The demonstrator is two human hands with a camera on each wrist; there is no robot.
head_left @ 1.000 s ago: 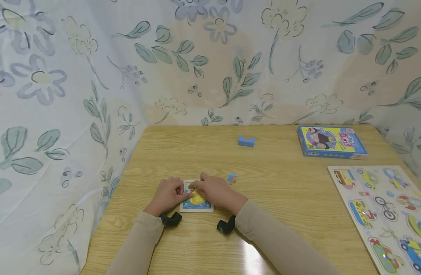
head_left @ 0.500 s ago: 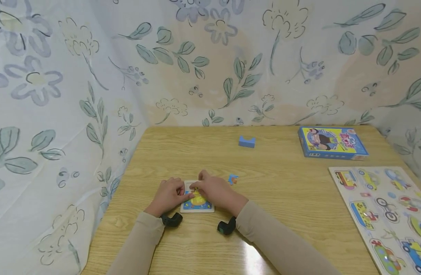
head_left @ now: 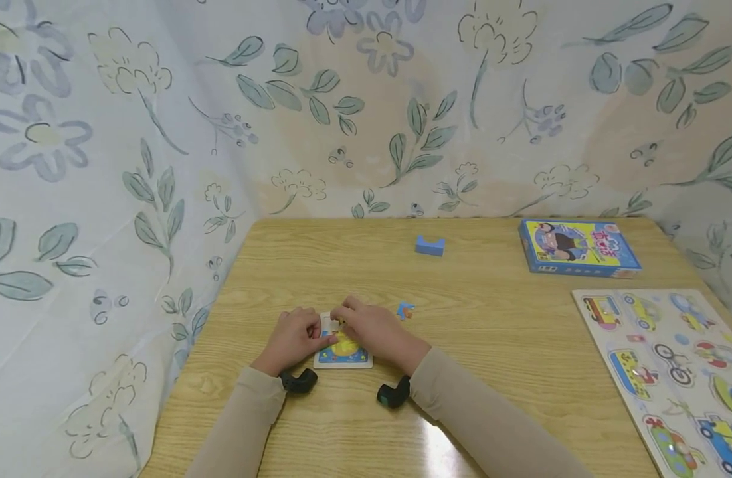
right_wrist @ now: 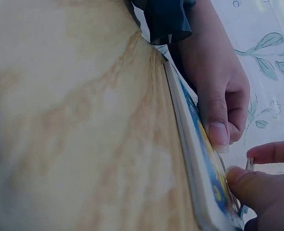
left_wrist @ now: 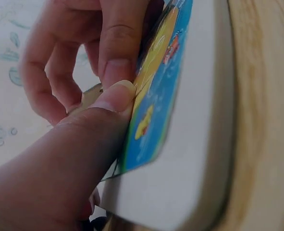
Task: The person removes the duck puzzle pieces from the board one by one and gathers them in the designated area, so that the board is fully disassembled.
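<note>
The small puzzle board [left_wrist: 199, 106] lay on the worktop [head_left: 491, 318] between both hands, its near part filled with yellow-and-blue picture; pale backing seemed to show toward the far edge. The right hand [head_left: 378, 330] pinched a thin piece [right_wrist: 250, 164] there; the left hand [head_left: 294, 338] had its thumb on the picture, its grip unclear. One loose piece [head_left: 405, 311] lay beyond, so the puzzle looked well advanced but unfinished.

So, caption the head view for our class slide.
Left fingers and right fingers busy at a small puzzle, one loose piece nearby.
</note>
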